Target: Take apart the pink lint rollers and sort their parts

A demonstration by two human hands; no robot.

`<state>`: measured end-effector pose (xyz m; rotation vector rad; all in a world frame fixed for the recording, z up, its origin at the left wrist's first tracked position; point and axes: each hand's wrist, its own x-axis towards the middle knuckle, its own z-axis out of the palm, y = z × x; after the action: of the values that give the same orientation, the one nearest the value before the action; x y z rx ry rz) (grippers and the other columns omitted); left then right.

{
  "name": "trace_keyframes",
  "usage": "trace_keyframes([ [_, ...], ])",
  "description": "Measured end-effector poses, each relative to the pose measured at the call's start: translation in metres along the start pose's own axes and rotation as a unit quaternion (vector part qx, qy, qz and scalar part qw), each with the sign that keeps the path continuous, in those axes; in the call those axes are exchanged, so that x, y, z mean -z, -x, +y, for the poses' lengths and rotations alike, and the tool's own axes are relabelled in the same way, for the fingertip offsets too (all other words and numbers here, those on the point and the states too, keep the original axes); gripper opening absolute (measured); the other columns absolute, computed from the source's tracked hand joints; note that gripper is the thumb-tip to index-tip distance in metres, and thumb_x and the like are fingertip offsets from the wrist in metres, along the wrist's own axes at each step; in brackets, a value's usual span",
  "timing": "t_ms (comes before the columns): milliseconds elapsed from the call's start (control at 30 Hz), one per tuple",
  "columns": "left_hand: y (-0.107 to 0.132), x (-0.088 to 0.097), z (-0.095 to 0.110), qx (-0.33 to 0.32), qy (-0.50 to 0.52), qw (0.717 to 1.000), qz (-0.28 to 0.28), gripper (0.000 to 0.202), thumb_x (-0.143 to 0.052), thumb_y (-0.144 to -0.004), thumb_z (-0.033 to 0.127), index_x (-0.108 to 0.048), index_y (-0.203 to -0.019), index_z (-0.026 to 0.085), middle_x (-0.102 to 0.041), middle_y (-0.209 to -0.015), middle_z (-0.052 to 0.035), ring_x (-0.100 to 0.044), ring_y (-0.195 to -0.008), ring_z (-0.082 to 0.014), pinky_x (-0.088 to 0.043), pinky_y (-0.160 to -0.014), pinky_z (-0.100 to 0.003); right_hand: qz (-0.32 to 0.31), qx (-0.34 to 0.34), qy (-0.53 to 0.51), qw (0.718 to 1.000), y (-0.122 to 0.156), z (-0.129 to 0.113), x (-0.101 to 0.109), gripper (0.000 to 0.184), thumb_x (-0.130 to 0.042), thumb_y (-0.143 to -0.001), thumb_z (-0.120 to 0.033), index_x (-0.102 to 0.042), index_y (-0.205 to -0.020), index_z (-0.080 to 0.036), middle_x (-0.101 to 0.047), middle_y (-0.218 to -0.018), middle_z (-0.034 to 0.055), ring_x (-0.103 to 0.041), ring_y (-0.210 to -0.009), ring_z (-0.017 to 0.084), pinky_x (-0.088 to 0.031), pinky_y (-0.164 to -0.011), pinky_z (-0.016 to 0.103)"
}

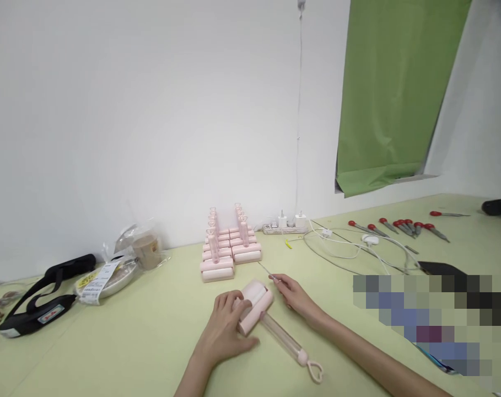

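A pink lint roller point(260, 311) lies on the table in front of me. Its clear tubular handle point(284, 337) points toward the lower right and ends in a pink heart-shaped loop point(315, 372). My left hand point(227, 325) is curled over the roller's head, fingers on the far side and thumb on the near side. Just right of the head, my right hand point(294, 295) pinches a thin, pointed stick-like tool point(269, 273), whose exact kind I cannot make out. The tool's tip points up and left, toward two rows of similar pink lint rollers point(217, 270).
A power strip point(285, 229) with white cables point(345, 253) lies by the wall. Several red-ended grey tools point(405, 226) are at the right. On the left are a black strap point(39, 309), a bagged food bowl point(109, 281) and a cup point(146, 251). A pixelated patch hides the lower right.
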<state>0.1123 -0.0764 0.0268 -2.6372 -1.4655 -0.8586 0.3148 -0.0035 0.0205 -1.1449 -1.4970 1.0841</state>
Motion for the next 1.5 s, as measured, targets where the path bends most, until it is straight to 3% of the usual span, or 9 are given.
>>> trace_keyframes([
  [200, -0.038, 0.004, 0.004, 0.216, 0.16, 0.963, 0.019, 0.05, -0.045, -0.073, 0.045, -0.04, -0.116, 0.019, -0.049, -0.106, -0.0096, -0.042, -0.104, -0.0237, -0.033, -0.088, -0.036, -0.053, 0.081, 0.136, 0.986, 0.003, -0.02, 0.035, 0.021, -0.058, -0.066, -0.035, -0.062, -0.077, -0.017, -0.061, -0.074, 0.0033, -0.056, -0.074, 0.019, -0.042, -0.069, 0.029],
  [400, -0.066, 0.004, -0.003, 0.291, 0.202, 0.919, -0.173, 0.055, -0.068, -0.045, 0.05, -0.057, -0.089, 0.018, -0.059, -0.096, -0.0091, -0.051, -0.096, -0.0309, -0.04, -0.076, -0.034, -0.043, 0.107, 0.131, 0.985, 0.007, -0.027, 0.044, 0.026, -0.054, -0.071, -0.037, -0.059, -0.088, -0.018, -0.057, -0.069, 0.0003, -0.055, -0.062, 0.015, -0.043, -0.063, 0.028],
  [600, -0.037, 0.006, 0.005, 0.34, 0.372, 0.863, 0.034, 0.072, -0.065, -0.058, 0.045, -0.033, -0.115, 0.017, -0.058, -0.091, -0.0069, -0.058, -0.075, -0.0195, -0.045, -0.066, -0.028, -0.049, 0.084, -0.004, 0.995, 0.015, -0.02, 0.008, 0.039, -0.036, -0.08, -0.052, -0.047, -0.099, -0.02, -0.063, -0.086, 0.0068, -0.058, -0.087, 0.019, -0.042, -0.078, 0.031],
  [733, -0.024, 0.004, 0.009, 0.365, 0.444, 0.81, 0.114, 0.066, -0.058, -0.065, 0.049, -0.034, -0.116, 0.015, -0.057, -0.097, -0.0116, -0.057, -0.084, -0.0212, -0.045, -0.068, -0.028, -0.056, 0.098, 0.159, 0.981, 0.023, -0.015, -0.031, 0.032, -0.021, -0.086, -0.049, -0.039, -0.099, -0.026, -0.064, -0.076, 0.0013, -0.061, -0.07, 0.018, -0.042, -0.062, 0.027],
  [867, -0.006, 0.014, -0.009, 0.338, 0.527, 0.772, 0.107, 0.049, -0.063, -0.061, 0.047, -0.05, -0.096, 0.015, -0.061, -0.092, -0.0093, -0.059, -0.085, -0.0217, -0.045, -0.07, -0.028, -0.036, 0.181, 0.367, 0.912, 0.015, -0.019, -0.044, 0.032, -0.015, -0.088, -0.041, -0.039, -0.1, -0.023, -0.058, -0.055, -0.0009, -0.056, -0.047, 0.02, -0.029, -0.044, 0.023],
  [1000, 0.01, 0.032, -0.048, 0.398, 0.468, 0.736, 0.283, 0.055, -0.067, -0.053, 0.048, -0.045, -0.093, 0.017, -0.062, -0.08, -0.0042, -0.06, -0.071, -0.0187, -0.045, -0.062, -0.029, 0.032, 0.175, 0.429, 0.886, 0.006, -0.024, -0.027, 0.031, -0.018, -0.087, -0.038, -0.04, -0.1, -0.021, -0.056, -0.048, 0.0, -0.055, -0.042, 0.021, -0.022, -0.04, 0.022],
  [1300, 0.039, 0.044, -0.103, 0.409, 0.302, 0.816, 0.274, 0.056, -0.064, -0.051, 0.047, -0.045, -0.094, 0.016, -0.053, -0.104, -0.0124, -0.046, -0.106, -0.0267, -0.031, -0.093, -0.042, 0.035, 0.088, 0.3, 0.949, 0.018, -0.028, -0.014, 0.026, -0.017, -0.087, -0.043, -0.033, -0.095, -0.025, -0.056, -0.055, -0.0044, -0.054, -0.047, 0.018, -0.033, -0.046, 0.023],
  [1400, 0.037, 0.05, -0.095, 0.401, 0.191, 0.828, 0.341, 0.061, -0.066, -0.048, 0.044, -0.045, -0.098, 0.016, -0.046, -0.114, -0.0147, -0.028, -0.12, -0.031, -0.017, -0.099, -0.047, 0.012, 0.106, 0.308, 0.945, 0.023, -0.025, -0.023, 0.025, -0.017, -0.088, -0.042, -0.033, -0.095, -0.024, -0.057, -0.056, -0.0042, -0.053, -0.045, 0.017, -0.032, -0.045, 0.023],
  [1500, 0.02, 0.04, -0.063, 0.334, 0.214, 0.857, 0.33, 0.056, -0.057, -0.058, 0.05, -0.045, -0.103, 0.018, -0.051, -0.107, -0.0119, -0.044, -0.105, -0.0275, -0.033, -0.09, -0.045, -0.001, 0.144, 0.333, 0.932, 0.029, -0.022, -0.033, 0.027, -0.018, -0.088, -0.041, -0.036, -0.097, -0.023, -0.056, -0.054, -0.0038, -0.052, -0.042, 0.017, -0.03, -0.044, 0.023],
])
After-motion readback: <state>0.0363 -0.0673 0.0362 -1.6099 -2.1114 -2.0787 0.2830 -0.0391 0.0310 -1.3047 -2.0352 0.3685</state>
